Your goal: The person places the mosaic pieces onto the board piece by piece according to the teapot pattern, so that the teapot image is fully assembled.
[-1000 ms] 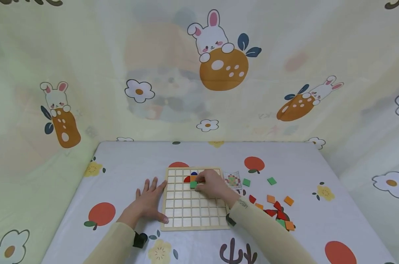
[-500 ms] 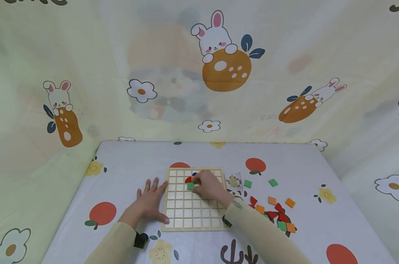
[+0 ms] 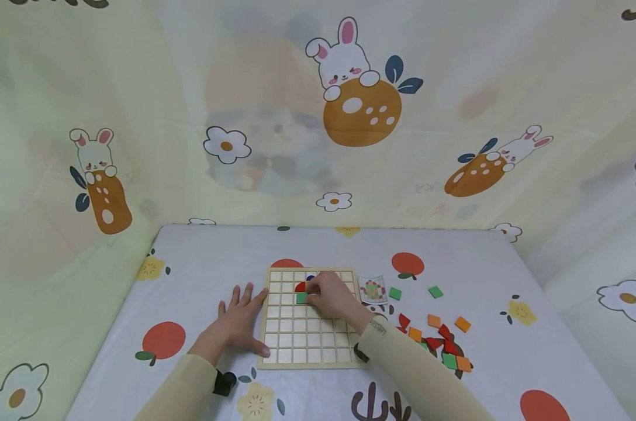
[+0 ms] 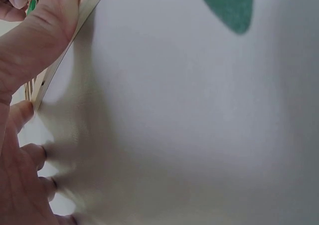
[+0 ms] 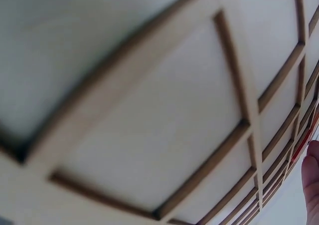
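The green tile (image 3: 301, 298) sits over the grid board (image 3: 299, 339), just nearside of the red piece (image 3: 300, 287), its right side pinched in the right hand's (image 3: 335, 297) grip. The left hand (image 3: 238, 323) grasps nothing, fingers spread, its thumb against the board's edge. A crooked release could leave the tile straddling a divider or jostle the red piece.

Your head camera looks forward and down across the bench (image 3: 218, 251); both wrist cameras, much nearer, share the gridded board (image 3: 313, 339).
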Demonstrator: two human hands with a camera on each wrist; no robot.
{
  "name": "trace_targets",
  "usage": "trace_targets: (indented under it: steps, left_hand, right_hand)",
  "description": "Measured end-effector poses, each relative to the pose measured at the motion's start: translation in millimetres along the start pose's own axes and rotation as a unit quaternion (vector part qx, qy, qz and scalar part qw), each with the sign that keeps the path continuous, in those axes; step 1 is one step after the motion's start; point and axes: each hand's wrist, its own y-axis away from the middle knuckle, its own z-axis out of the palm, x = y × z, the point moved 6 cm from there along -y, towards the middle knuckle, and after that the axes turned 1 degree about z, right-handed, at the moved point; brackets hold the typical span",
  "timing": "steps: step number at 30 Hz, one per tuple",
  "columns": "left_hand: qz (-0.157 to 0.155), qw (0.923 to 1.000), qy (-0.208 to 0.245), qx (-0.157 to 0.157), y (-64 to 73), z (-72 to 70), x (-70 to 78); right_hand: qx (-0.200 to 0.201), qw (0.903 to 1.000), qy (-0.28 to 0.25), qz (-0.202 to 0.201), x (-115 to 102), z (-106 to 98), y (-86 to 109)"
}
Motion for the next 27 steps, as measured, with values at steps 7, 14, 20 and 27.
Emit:
trace_targets:
  steps: [7,14,20,27]
  left_hand:
    - [-0.002,1.0000,0.000,-0.004,-0.6,1.5,-0.6]
    - [0.000,1.0000,0.001,-0.005,0.1,0.5,-0.2]
    - [0.001,1.0000,0.000,-0.004,0.4,-0.7,0.7]
    - [-0.003,1.0000,-0.002,-0.006,-2.1,2.4,-1.2]
  right_hand:
    - [0.002,1.0000,0.009,-0.001,-1.7,2.3,-1.5]
    - [0.006,0.9998,0.014,-0.013,-2.1,4.2,-1.6]
    - [0.000,0.9999,0.005,-0.010,-3.4,3.2,0.1]
    - [-0.005,1.0000,-0.002,-0.006,-0.9,0.6,1.6]
